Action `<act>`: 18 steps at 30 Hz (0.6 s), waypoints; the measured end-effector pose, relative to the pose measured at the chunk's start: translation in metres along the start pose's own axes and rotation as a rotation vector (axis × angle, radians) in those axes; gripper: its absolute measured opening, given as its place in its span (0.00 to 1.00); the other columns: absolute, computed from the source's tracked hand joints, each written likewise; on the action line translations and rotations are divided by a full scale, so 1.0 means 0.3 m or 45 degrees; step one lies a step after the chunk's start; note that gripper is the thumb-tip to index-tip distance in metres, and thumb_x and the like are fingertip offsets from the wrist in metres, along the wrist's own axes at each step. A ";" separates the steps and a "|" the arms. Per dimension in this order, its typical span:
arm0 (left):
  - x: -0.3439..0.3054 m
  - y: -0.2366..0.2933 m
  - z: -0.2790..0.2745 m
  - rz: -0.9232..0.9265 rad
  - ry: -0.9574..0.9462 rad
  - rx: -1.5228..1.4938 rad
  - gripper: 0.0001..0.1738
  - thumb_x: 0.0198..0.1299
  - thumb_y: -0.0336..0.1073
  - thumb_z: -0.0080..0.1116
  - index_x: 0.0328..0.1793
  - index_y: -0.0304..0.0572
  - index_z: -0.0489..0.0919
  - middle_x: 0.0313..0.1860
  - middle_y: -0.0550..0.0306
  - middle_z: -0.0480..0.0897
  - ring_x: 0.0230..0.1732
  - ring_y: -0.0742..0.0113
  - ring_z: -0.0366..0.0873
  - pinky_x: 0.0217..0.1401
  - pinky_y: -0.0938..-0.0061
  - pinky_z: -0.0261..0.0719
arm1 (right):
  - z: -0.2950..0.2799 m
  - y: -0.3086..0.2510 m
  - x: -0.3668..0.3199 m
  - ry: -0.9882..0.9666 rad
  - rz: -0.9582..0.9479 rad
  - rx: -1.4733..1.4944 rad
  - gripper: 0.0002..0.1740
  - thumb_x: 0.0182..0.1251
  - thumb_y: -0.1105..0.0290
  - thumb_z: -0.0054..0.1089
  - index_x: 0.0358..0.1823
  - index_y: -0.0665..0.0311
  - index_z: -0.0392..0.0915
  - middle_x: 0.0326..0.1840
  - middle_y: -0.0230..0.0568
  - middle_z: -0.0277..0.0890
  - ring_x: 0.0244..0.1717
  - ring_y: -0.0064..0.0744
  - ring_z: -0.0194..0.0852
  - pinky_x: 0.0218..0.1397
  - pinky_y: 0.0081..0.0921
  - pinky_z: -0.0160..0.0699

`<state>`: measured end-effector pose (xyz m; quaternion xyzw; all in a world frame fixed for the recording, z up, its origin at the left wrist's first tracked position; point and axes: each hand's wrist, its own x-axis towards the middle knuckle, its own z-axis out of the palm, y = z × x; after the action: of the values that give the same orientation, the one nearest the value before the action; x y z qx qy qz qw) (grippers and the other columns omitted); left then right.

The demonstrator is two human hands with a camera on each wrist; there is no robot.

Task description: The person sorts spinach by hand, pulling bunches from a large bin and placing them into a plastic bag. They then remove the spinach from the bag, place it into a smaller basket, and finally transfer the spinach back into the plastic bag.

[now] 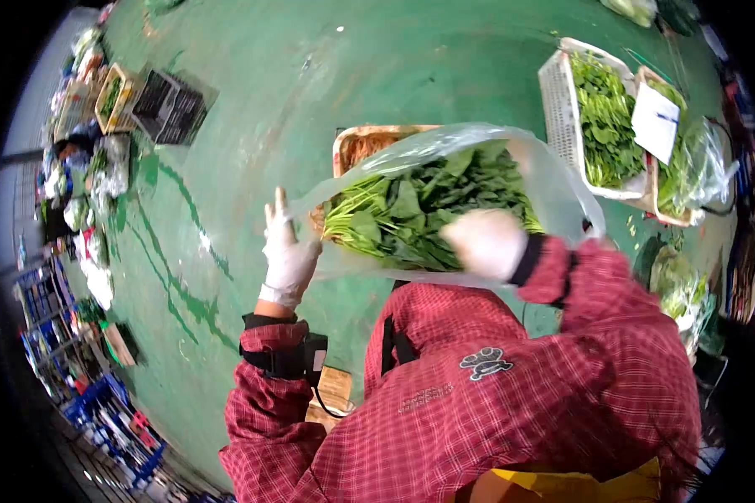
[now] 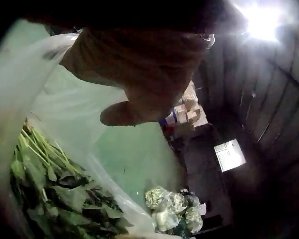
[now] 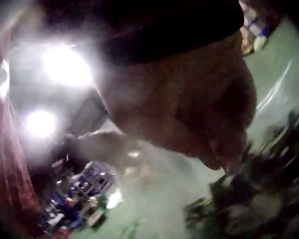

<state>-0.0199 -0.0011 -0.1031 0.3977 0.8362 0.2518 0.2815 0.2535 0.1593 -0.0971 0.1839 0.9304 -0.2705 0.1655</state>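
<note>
Leafy greens with pale stems (image 1: 424, 210) lie sideways inside a clear plastic bag (image 1: 562, 180), stems to the left. My left hand (image 1: 289, 256), in a white glove, is at the bag's left end beside the stems, fingers extended. In the left wrist view its thumb (image 2: 122, 114) sticks out straight, apart from the fingers, which reach to the bag film (image 2: 60, 47). My right hand (image 1: 486, 243), also gloved and motion-blurred, is over the greens within the bag's opening. In the right wrist view its fingertips meet the dark leaves (image 3: 254, 199); I cannot tell whether they hold any.
Behind the bag stands a crate (image 1: 344, 151) with brownish contents. At the right are a white crate of greens (image 1: 558, 109) and a paper sheet with a pen (image 1: 656, 126). A black crate (image 1: 170, 109) stands at far left on the green floor (image 1: 252, 75).
</note>
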 end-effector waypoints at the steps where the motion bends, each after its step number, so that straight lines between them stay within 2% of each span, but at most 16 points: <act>1: 0.006 0.001 0.003 -0.026 -0.025 0.004 0.50 0.46 0.27 0.55 0.79 0.39 0.47 0.77 0.41 0.54 0.79 0.38 0.40 0.78 0.54 0.38 | 0.083 -0.042 0.113 0.065 -0.079 -0.010 0.19 0.51 0.63 0.59 0.45 0.58 0.78 0.43 0.50 0.76 0.49 0.52 0.74 0.49 0.52 0.72; 2: -0.002 0.008 0.010 -0.076 -0.017 -0.003 0.50 0.46 0.27 0.55 0.79 0.39 0.47 0.77 0.41 0.54 0.79 0.38 0.40 0.78 0.54 0.38 | 0.171 -0.059 0.209 0.134 -0.159 -0.022 0.26 0.52 0.59 0.60 0.56 0.55 0.75 0.56 0.52 0.73 0.62 0.54 0.68 0.60 0.59 0.65; 4: -0.015 0.019 0.012 -0.173 -0.004 -0.019 0.50 0.46 0.27 0.55 0.78 0.39 0.48 0.77 0.41 0.54 0.79 0.38 0.40 0.79 0.55 0.38 | 0.220 -0.049 0.340 -0.102 0.099 -0.185 0.41 0.55 0.48 0.61 0.71 0.41 0.59 0.76 0.51 0.47 0.77 0.58 0.40 0.68 0.74 0.39; 5: -0.029 0.019 -0.008 -0.148 0.009 -0.051 0.49 0.46 0.27 0.54 0.78 0.39 0.49 0.77 0.41 0.54 0.79 0.36 0.40 0.78 0.54 0.39 | 0.319 0.013 0.389 -0.312 0.189 -0.246 0.45 0.56 0.39 0.58 0.75 0.31 0.51 0.81 0.47 0.32 0.79 0.60 0.29 0.65 0.82 0.31; 6: -0.037 0.001 -0.019 -0.152 0.024 -0.121 0.49 0.45 0.26 0.53 0.78 0.38 0.50 0.77 0.41 0.54 0.79 0.35 0.40 0.78 0.54 0.40 | 0.409 0.064 0.402 -0.442 0.192 -0.338 0.45 0.57 0.36 0.54 0.75 0.28 0.48 0.82 0.43 0.27 0.80 0.59 0.27 0.67 0.80 0.30; 8: -0.053 -0.049 -0.022 -0.165 0.043 -0.268 0.49 0.44 0.26 0.52 0.78 0.38 0.51 0.77 0.41 0.54 0.78 0.34 0.39 0.78 0.54 0.41 | 0.454 0.121 0.415 -0.548 0.173 -0.383 0.45 0.57 0.33 0.52 0.75 0.26 0.47 0.82 0.41 0.25 0.80 0.59 0.25 0.68 0.79 0.29; 9: -0.061 -0.064 -0.012 -0.126 0.042 -0.243 0.48 0.42 0.26 0.51 0.77 0.38 0.53 0.76 0.40 0.56 0.78 0.32 0.40 0.78 0.55 0.43 | 0.499 0.170 0.448 -0.561 0.172 -0.399 0.46 0.56 0.32 0.52 0.76 0.26 0.46 0.82 0.41 0.26 0.80 0.59 0.25 0.69 0.78 0.30; 12: -0.085 -0.068 0.018 -0.088 0.038 0.048 0.45 0.43 0.28 0.52 0.75 0.38 0.57 0.72 0.37 0.62 0.76 0.28 0.46 0.77 0.56 0.48 | 0.479 0.201 0.545 -0.545 0.213 -0.428 0.45 0.59 0.32 0.51 0.76 0.26 0.45 0.82 0.40 0.26 0.80 0.59 0.26 0.70 0.75 0.32; 13: -0.086 -0.098 0.029 0.043 0.136 0.078 0.41 0.45 0.30 0.52 0.72 0.37 0.62 0.67 0.34 0.68 0.71 0.32 0.58 0.73 0.59 0.56 | 0.482 0.204 0.547 -0.514 0.204 -0.458 0.44 0.59 0.32 0.51 0.76 0.26 0.45 0.83 0.41 0.26 0.80 0.59 0.25 0.70 0.74 0.33; 16: -0.093 -0.085 -0.018 0.197 0.082 -0.381 0.36 0.46 0.31 0.51 0.68 0.35 0.66 0.61 0.34 0.73 0.64 0.38 0.68 0.69 0.63 0.64 | 0.468 0.157 0.521 -0.517 0.232 -0.580 0.46 0.57 0.30 0.51 0.76 0.23 0.44 0.83 0.42 0.23 0.80 0.58 0.24 0.70 0.73 0.35; 17: -0.128 -0.073 -0.038 0.287 0.089 -0.368 0.31 0.50 0.31 0.49 0.65 0.34 0.69 0.58 0.35 0.75 0.60 0.44 0.72 0.64 0.66 0.68 | 0.467 0.136 0.514 -0.549 0.247 -0.588 0.48 0.55 0.29 0.52 0.76 0.24 0.43 0.83 0.42 0.22 0.80 0.58 0.23 0.71 0.72 0.35; 18: -0.216 -0.016 -0.104 -0.107 -0.263 -0.792 0.29 0.58 0.30 0.52 0.68 0.31 0.67 0.66 0.48 0.71 0.67 0.61 0.66 0.70 0.71 0.62 | 0.473 0.111 0.513 -0.568 0.274 -0.589 0.49 0.55 0.29 0.52 0.76 0.26 0.43 0.83 0.42 0.21 0.80 0.57 0.22 0.72 0.72 0.34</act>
<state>-0.0094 -0.0623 -0.0663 0.2814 0.7017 0.4416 0.4831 0.1625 0.1443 -0.2881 0.1749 0.8832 -0.0668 0.4299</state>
